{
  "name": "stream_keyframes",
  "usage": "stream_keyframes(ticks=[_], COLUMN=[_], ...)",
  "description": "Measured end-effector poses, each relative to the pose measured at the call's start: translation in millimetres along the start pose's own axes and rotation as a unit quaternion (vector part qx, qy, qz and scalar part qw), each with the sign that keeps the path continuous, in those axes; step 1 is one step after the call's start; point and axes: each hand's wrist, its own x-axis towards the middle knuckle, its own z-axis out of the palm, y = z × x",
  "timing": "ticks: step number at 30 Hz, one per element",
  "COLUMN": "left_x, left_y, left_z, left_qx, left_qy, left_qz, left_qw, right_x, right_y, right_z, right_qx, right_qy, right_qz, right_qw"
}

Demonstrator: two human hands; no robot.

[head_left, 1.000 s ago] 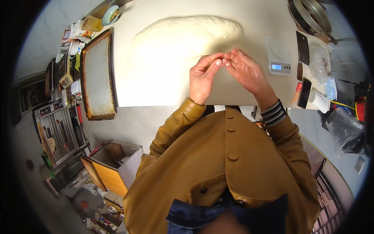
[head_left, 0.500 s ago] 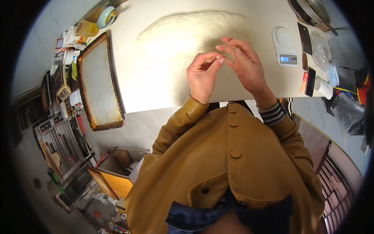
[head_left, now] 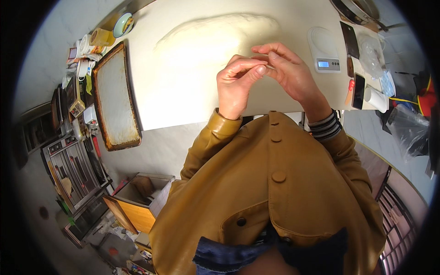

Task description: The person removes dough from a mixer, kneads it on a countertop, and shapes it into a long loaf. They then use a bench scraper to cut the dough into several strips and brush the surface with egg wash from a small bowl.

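Note:
A large, pale slab of dough (head_left: 215, 36) lies on the white worktop (head_left: 277, 101), its near part washed out by glare. In front of it my two hands meet above the worktop. My left hand (head_left: 236, 85) is closed, thumb pressed to its fingers beside the right hand's thumb and fingertips. What sits in that pinch, if anything, is hidden. My right hand (head_left: 293, 75) has its fingers stretched out and apart, with nothing visible in them. Neither hand touches the dough.
A rusty-rimmed baking tray (head_left: 117, 98) lies at the left, beside tubs and a bowl (head_left: 123, 25). To the right are a digital scale (head_left: 325, 50), a dark cleaver-like blade (head_left: 349, 40), a red-handled knife (head_left: 351, 87), a phone (head_left: 359, 90), a white cup (head_left: 376, 99) and a pan (head_left: 355, 11).
My hands have drawn closer together, the left fingers now overlapping the right fingertips. White bits on the fingertips no longer show. The view has shifted slightly.

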Motion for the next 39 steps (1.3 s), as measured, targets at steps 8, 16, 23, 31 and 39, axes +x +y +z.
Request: stream_keyframes(ticks=[8, 16, 23, 31, 39], left_x=[8.9, 4.4, 8.2, 13.2, 7.2], left_y=[1.1, -3.5, -1.3, 2.0, 10.5], left_z=[20.8, 43.3, 35.9, 25.6, 25.4], left_qx=[0.035, 0.131, 0.138, -0.012, -0.054], left_qy=[0.078, -0.008, -0.029, 0.068, 0.004], left_qz=[0.049, 0.099, 0.052, -0.037, -0.119], left_qw=[0.995, 0.986, 0.989, 0.997, 0.991], right_x=[-21.4, -30.9, -39.6, -30.4, -29.7], right_y=[-21.6, -28.9, -43.8, -32.1, -23.8], right_z=[-25.9, -31.6, -16.9, -10.7, -8.1], right_qx=[0.056, 0.089, -0.13, -0.176, -0.278], right_qy=[0.016, 0.02, 0.022, 0.012, 0.111], right_qz=[-0.011, -0.014, -0.063, -0.124, -0.145], right_qw=[0.998, 0.996, 0.989, 0.976, 0.943])
